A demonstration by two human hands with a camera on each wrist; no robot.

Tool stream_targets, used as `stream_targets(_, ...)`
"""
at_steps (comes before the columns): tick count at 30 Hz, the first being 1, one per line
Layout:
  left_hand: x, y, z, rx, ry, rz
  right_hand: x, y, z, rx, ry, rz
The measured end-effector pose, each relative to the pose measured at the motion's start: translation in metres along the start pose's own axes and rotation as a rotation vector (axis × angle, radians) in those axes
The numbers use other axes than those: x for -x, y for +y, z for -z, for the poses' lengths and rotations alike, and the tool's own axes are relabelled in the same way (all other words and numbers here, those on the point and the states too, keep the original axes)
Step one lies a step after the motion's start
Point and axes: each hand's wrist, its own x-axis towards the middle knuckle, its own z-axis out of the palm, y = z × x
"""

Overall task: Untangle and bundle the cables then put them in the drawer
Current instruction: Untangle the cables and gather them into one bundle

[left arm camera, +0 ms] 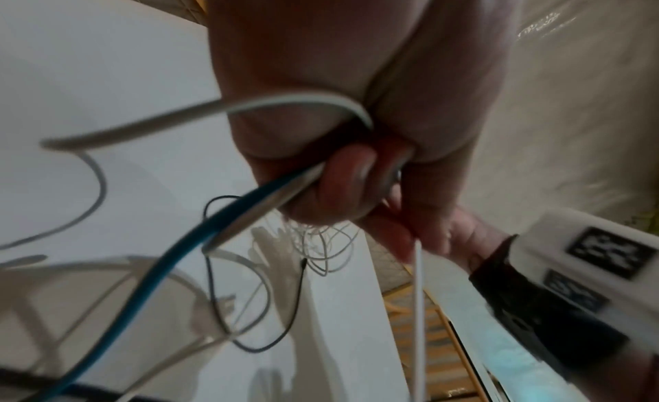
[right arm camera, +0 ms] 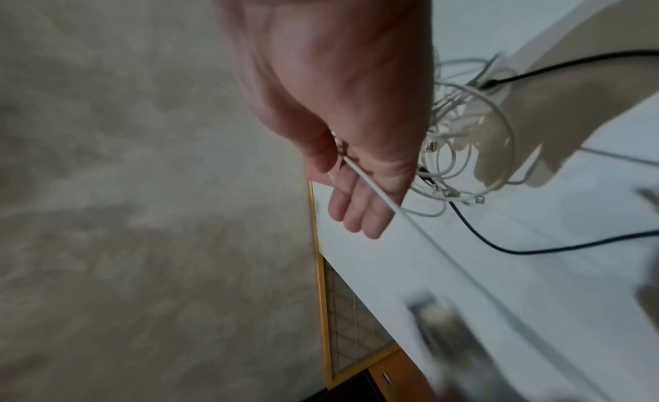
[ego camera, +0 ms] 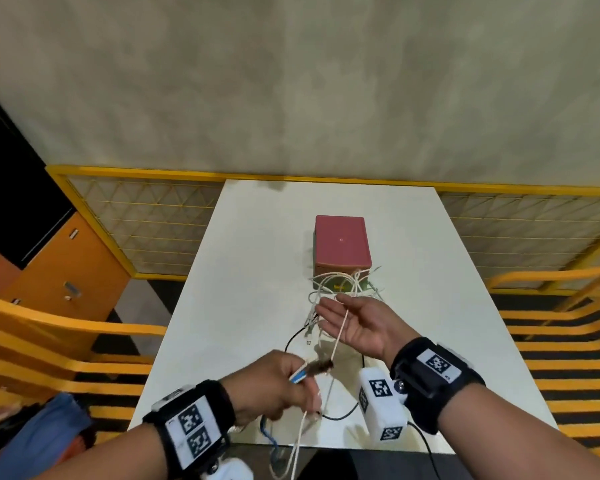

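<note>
Three views, entered in order.

Head view. Left hand (ego camera: 278, 382): fingers curled round a gathered bunch, a blue round-sheathed cable (ego camera: 267, 432) and pale strands trailing off the near table edge. Right hand (ego camera: 355, 325): palm up, fingers spread flat, a thin cream-white cable (ego camera: 340, 332) draped across it and running taut down to the left fist. Tangled heap of thin white cables (ego camera: 340, 289): on the white rectangular table (ego camera: 447, 306), just in front of the small dusty-pink box-shaped drawer unit (ego camera: 342, 242), whose front is mostly hidden by the heap; whether it stands open cannot be told. Thin black cable (ego camera: 343, 412): looped on the table between the hands. Surroundings: yellow mesh railing (ego camera: 146, 230) behind the table, orange cupboard (ego camera: 59, 268) far left.

Left wrist view. Fingers (left arm camera: 349, 171) wrapped tight on the blue cable (left arm camera: 185, 247) and a grey-white one (left arm camera: 278, 102); the cream-white cable (left arm camera: 418, 309) drops straight below the fist. Picture blurred.

Right wrist view. Palm open; cream-white cable (right arm camera: 371, 188) lies across the fingers (right arm camera: 356, 211), thumb seemingly resting near it, not plainly pinching. White heap (right arm camera: 460, 143) and black cable (right arm camera: 499, 247) beyond.

Risks, as judged. Pulling the taut cable may tighten knots in the heap or drag the heap, and perhaps the light drawer unit, across the table. Unpinched, it may slide off the flat palm. Strands hanging off the edge could snag. Obstruction: the heap lies against the drawer front.
</note>
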Motion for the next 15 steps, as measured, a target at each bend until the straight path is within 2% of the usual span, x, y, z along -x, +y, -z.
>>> stream_targets(2,0.014,-0.008,0.005,-0.103,-0.084,0.008,0.000,-0.006,0.000,0.015,0.010,-0.003)
stream_targets(6,0.031,-0.016,0.024,-0.309,-0.204,0.113,-0.002,-0.002,0.003,0.063,0.034,-0.019)
stream_targets(8,0.036,-0.009,0.028,-0.312,-0.186,0.092,-0.003,0.006,0.004,0.076,0.039,-0.009)
stream_targets(9,0.034,-0.005,0.029,-0.229,-0.100,0.063,-0.003,0.010,0.005,0.093,0.037,-0.004)
stream_targets(12,0.008,0.016,0.026,0.126,0.306,-0.065,0.000,0.022,0.004,0.170,0.003,-0.016)
stream_targets(13,-0.002,0.027,0.022,0.174,0.381,-0.105,0.002,0.026,0.002,0.182,-0.013,-0.020)
stream_targets(15,-0.020,0.041,0.009,0.193,0.410,-0.154,0.006,0.032,-0.004,0.174,-0.053,-0.021)
